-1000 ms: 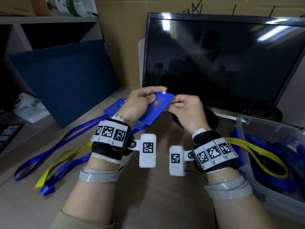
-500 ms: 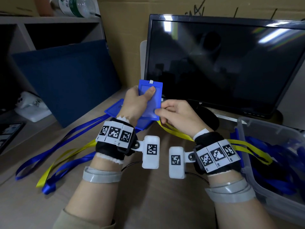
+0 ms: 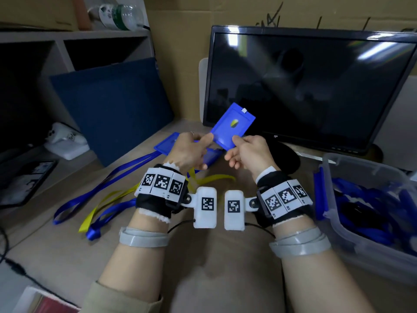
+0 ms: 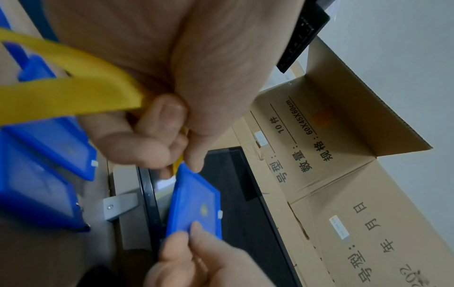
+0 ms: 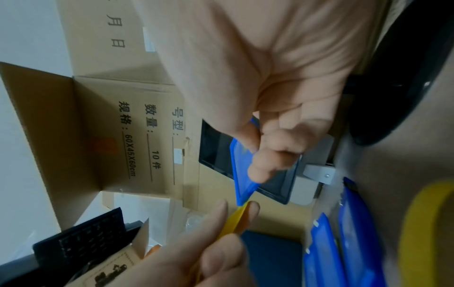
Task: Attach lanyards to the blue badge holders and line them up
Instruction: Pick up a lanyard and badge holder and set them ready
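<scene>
A blue badge holder (image 3: 233, 126) is held up in front of the monitor, tilted to the right, its white tab uppermost. My right hand (image 3: 235, 141) pinches its lower right corner between thumb and finger (image 5: 255, 155). My left hand (image 3: 207, 140) is at the lower left corner and pinches the end of a yellow lanyard (image 4: 73, 93) right at the holder's edge (image 4: 196, 203). The lanyard's loop (image 3: 212, 178) hangs down to the table under my hands. How the lanyard's end meets the holder is hidden by my fingers.
Other blue badge holders (image 3: 167, 145) lie on the table behind my left hand, with blue lanyards (image 3: 101, 184) and a yellow one (image 3: 101, 206) trailing left. A clear plastic bin (image 3: 329, 168) of blue lanyards stands at the right. A monitor (image 3: 304, 86) fills the back.
The holder has gone from upright in my left hand to tilted right in my right hand. My left hand has dropped to its lower left corner, on the yellow lanyard.
</scene>
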A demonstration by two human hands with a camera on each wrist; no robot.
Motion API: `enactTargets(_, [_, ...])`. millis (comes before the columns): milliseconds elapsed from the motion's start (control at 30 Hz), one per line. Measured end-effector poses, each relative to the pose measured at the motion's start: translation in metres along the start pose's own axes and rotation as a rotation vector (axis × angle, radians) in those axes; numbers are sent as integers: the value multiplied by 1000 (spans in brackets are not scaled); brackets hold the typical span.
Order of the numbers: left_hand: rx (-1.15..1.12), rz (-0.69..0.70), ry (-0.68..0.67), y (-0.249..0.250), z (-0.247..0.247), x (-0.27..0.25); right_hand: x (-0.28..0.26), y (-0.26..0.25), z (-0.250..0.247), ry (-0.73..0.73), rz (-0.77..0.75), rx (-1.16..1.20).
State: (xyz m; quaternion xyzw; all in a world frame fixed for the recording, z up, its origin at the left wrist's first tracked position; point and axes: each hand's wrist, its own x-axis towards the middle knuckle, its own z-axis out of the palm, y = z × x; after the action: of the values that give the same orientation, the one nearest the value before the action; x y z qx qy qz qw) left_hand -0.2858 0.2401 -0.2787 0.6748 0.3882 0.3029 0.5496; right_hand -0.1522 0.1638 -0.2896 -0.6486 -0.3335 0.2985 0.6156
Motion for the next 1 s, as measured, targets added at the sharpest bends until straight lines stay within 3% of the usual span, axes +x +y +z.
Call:
enactTargets(200, [254,-70,-41,-13,-39,-47,1,34,13,122,157,-127])
enactTargets(500, [381,-110,-4,-30,-85,-89,1,71,21,119,293,-250])
enactTargets(733, [527,-193,-17,-38,-72,-89,13,77,17,136,295,-285])
enactTargets(833, [587,-136,-17,-22,-62,-86,10,74,12,153,289,-303])
enactTargets(1000, [502,-55,-69,4,-26,-74,-7,44,-3,118,203,-236])
